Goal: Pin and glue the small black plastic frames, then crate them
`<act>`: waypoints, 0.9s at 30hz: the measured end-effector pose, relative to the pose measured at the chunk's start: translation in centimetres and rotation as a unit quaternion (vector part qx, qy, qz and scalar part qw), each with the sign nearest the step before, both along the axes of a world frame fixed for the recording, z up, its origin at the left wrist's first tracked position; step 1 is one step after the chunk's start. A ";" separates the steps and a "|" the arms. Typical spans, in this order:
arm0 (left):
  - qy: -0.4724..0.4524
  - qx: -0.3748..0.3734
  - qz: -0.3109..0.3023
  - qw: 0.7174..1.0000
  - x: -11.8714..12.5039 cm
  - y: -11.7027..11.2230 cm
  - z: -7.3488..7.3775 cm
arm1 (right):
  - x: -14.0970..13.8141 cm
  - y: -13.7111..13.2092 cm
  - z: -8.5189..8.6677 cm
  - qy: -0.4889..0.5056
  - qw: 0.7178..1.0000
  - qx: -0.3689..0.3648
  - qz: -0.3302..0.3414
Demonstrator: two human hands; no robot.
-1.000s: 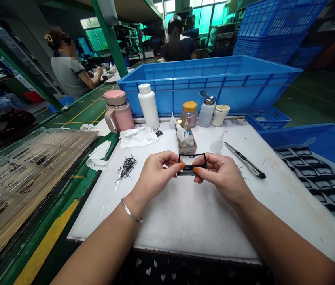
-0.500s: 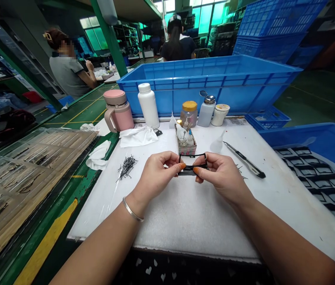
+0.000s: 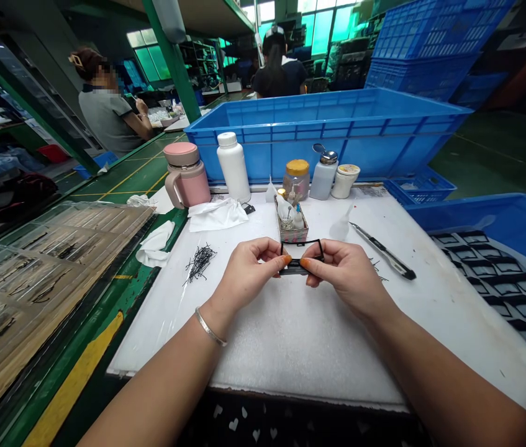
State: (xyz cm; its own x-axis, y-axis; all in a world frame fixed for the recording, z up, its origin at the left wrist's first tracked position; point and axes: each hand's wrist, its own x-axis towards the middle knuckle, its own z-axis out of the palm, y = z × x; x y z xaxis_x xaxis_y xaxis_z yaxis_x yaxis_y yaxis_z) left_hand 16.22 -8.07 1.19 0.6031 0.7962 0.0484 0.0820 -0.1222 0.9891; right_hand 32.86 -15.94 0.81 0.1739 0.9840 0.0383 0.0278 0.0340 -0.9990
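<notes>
No legible text, seemingly

One black frame (image 3: 300,256), one pink mug (image 3: 185,174), one white bottle (image 3: 233,166), one knife (image 3: 384,251), two co-workers (image 3: 107,108).

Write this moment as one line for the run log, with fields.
left hand: grips black frame left end | right hand: grips right end | frame: held above white foam mat | nearby: black pin pile

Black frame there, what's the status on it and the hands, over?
Left hand and right hand both pinching black frame, held above white foam mat. Small box of bottles just behind; nothing between.
</notes>
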 end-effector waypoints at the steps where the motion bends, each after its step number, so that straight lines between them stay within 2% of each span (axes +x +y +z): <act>1: -0.003 -0.003 -0.004 1.000 0.0 0.0 0.0 | 0.0 0.0 0.0 0.000 1.000 0.001 -0.001; 8: -0.015 -0.021 -0.026 0.999 0.2 -0.1 -0.2 | -0.1 -0.1 0.3 -0.014 1.000 0.005 -0.019; 18: -0.017 -0.024 -0.066 0.997 0.3 0.0 -0.5 | 0.1 0.1 -0.1 0.025 0.999 -0.008 0.027; 22: -0.017 -0.019 -0.054 0.998 0.1 0.2 -0.6 | 0.2 0.0 -0.1 0.057 0.997 -0.013 0.053; 27: -0.004 -0.018 -0.050 0.999 -0.1 0.4 -0.6 | 0.3 0.0 -0.4 0.087 0.994 -0.032 0.056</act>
State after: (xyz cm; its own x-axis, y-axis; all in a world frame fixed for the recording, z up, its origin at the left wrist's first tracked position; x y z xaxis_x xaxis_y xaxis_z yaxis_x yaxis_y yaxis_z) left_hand 16.15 -7.63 0.59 0.6795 0.7332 0.0253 0.0639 -0.0935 0.9936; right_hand 33.14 -15.92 0.41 0.0617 0.9970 -0.0466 -0.1460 -0.0372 -0.9886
